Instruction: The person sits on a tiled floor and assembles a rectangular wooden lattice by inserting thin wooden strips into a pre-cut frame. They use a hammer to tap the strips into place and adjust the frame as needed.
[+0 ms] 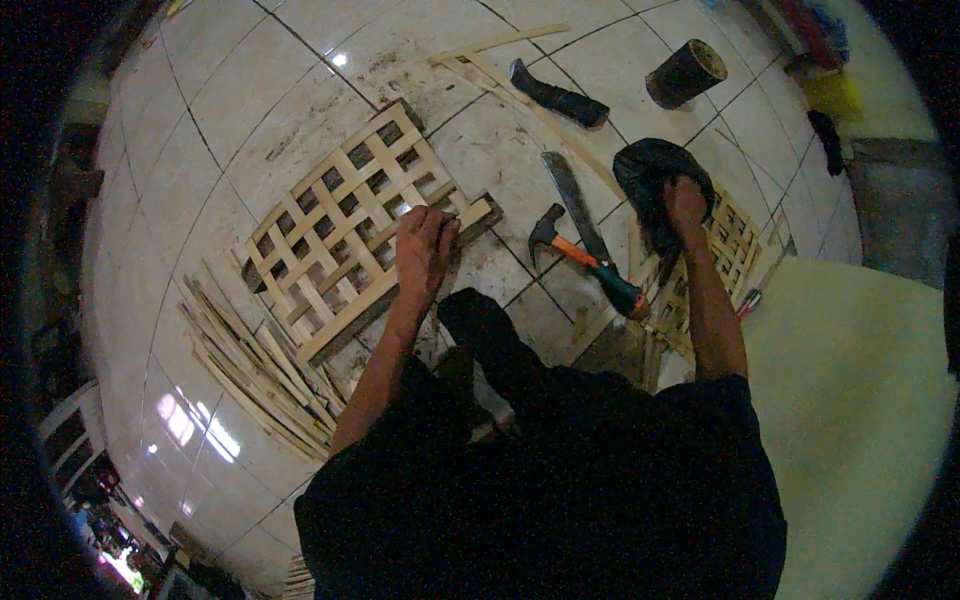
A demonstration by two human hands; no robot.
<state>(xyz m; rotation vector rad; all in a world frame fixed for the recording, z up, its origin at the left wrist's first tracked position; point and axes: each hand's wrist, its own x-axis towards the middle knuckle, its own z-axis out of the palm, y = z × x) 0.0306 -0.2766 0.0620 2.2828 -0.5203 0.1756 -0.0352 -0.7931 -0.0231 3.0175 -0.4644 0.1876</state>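
A woven lattice panel of pale bamboo strips (345, 225) lies on the floor to the left. At its right edge rests my left hand (425, 248), its fingers curled together; whatever they may pinch is too small to make out. My right hand (686, 208) reaches into a black plastic bag (648, 180) on the right, and the bag hides its fingertips. Between my hands lie a claw hammer with an orange and black handle (572, 250) and a machete with a dark blade (575, 195).
Loose bamboo strips (255, 365) lie left of the panel. A second woven lattice (735, 235) lies partly under my right arm. Farther off are a dark sheathed-looking object (560, 98), a wooden block (686, 75) and thin strips (500, 42). A pale greenish surface (850, 400) stands at right.
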